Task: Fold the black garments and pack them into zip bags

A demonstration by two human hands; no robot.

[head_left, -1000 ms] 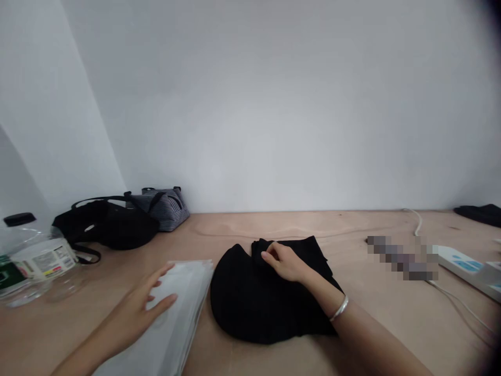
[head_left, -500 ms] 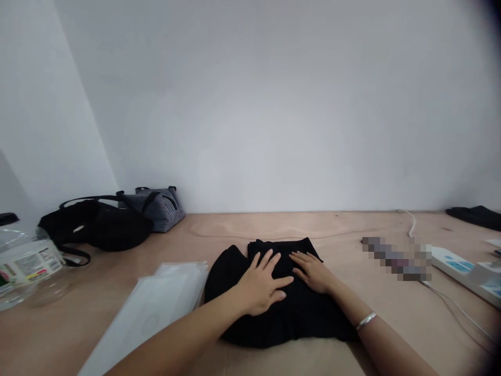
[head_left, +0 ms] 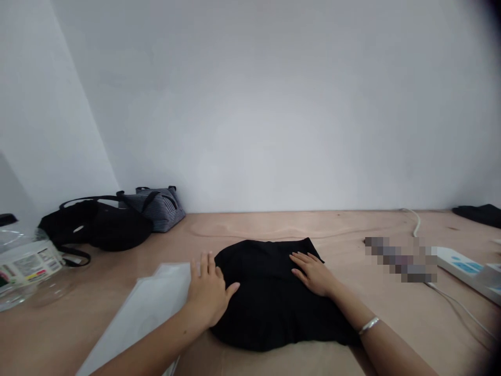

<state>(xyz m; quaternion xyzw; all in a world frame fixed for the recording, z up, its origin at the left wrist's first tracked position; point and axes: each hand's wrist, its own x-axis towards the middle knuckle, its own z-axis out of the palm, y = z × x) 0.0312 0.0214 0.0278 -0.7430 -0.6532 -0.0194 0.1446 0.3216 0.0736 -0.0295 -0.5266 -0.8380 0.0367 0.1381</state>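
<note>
A piece of black cloth [head_left: 270, 303], folded with a rounded left side, lies on the table in front of me. At its left edge is my left hand [head_left: 209, 292], fingers stretched out and thumb over the cloth's border. My right hand [head_left: 315, 274] rests flat on the upper right part of the cloth, fingers extended. Neither hand grips anything. Clear plastic sleeves [head_left: 144, 303] lie just left of the cloth, partly covered by my left hand and forearm. What kind of garment the cloth is, I cannot tell.
A large clear plastic jar [head_left: 29, 266] stands at the far left, beside a black bag [head_left: 105, 224] and a striped bag [head_left: 166, 209]. On the right are a white power strip [head_left: 457, 261], a cable [head_left: 462, 305] and a blurred-out object. Another black item [head_left: 479, 213] lies at the far right.
My left hand has moved left from the middle of the cloth to its left edge. The cloth's upper left part now lies smoother, its notch gone. My right hand stays nearly in place.
</note>
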